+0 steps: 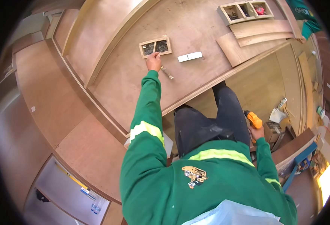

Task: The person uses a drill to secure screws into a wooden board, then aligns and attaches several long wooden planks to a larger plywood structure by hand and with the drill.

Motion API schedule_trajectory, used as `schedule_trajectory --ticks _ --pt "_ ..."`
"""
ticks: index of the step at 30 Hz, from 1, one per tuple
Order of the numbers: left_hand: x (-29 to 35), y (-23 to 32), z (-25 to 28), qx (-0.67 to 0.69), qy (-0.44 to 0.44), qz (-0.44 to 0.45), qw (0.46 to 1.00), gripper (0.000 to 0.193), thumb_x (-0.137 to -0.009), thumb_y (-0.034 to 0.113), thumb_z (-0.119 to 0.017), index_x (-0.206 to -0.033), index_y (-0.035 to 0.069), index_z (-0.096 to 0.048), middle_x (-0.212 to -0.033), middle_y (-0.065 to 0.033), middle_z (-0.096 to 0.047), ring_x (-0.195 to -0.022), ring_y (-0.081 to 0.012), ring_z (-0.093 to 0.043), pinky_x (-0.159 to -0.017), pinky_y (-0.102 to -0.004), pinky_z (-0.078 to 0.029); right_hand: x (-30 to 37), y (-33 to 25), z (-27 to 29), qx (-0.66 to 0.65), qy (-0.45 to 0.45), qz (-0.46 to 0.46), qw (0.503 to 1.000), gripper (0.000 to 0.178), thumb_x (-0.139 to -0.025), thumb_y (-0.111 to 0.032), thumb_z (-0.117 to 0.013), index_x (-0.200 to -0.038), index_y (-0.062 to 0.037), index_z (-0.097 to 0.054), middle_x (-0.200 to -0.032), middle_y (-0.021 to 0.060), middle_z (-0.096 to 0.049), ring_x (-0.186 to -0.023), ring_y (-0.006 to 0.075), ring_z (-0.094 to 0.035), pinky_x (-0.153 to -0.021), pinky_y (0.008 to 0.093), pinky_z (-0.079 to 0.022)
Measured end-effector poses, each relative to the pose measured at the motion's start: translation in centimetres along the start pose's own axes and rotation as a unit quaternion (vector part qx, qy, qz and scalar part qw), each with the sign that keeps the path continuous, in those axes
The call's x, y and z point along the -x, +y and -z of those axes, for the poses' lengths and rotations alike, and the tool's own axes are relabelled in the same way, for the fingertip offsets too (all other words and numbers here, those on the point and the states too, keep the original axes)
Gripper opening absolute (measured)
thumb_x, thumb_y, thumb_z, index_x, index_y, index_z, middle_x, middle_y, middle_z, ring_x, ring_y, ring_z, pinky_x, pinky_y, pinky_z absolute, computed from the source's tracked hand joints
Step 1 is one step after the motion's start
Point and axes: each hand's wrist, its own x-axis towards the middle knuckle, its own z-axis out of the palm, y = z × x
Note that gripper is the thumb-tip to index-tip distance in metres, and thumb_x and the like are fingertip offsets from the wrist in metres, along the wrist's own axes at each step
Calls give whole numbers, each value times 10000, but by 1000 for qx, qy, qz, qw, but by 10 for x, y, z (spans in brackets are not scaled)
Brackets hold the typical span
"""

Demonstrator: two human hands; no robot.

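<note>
My left arm reaches forward to a small wooden box (167, 53) with two compartments of dark screws or nails. At its near edge my left hand (153, 63) has its fingers pinched together; whatever is between them is too small to make out. Just below that hand lies a short tool with a light handle (167, 72), partly hidden. A white oblong box (190, 56) rests to the right. Down beside my right thigh, my right hand (256, 132) is closed around an orange drill (253, 119), its front end turned away from me.
A three-compartment wooden tray (246, 13) stands at the far right of the plywood panel (195, 80), near thin wood strips (262, 28). A curved wooden rim (110, 41) rises at left. Right of my legs are a cardboard box (273, 132) and loose boards.
</note>
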Motion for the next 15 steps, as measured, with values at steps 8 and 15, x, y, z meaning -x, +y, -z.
schedule_trajectory --ticks 8,15 --pt "-81 7 -99 -157 97 -51 981 242 -908 182 -671 -1113 116 -781 -1089 -176 -719 -1056 -373 -675 -953 -466 -536 -83 14 119 -6 8 -81 997 330 -828 -35 -709 -1153 15 -683 -948 46 -709 -857 173 -676 -796 315 -538" --pt "-107 2 -102 -308 43 -39 950 310 -875 193 -696 -1183 170 -725 -1226 -118 -680 -1107 -356 -678 -920 -507 -555 -111 -18 113 -12 -8 -78 997 348 -824 -16 -709 -1170 7 -680 -977 31 -702 -878 155 -666 -779 307 -534"
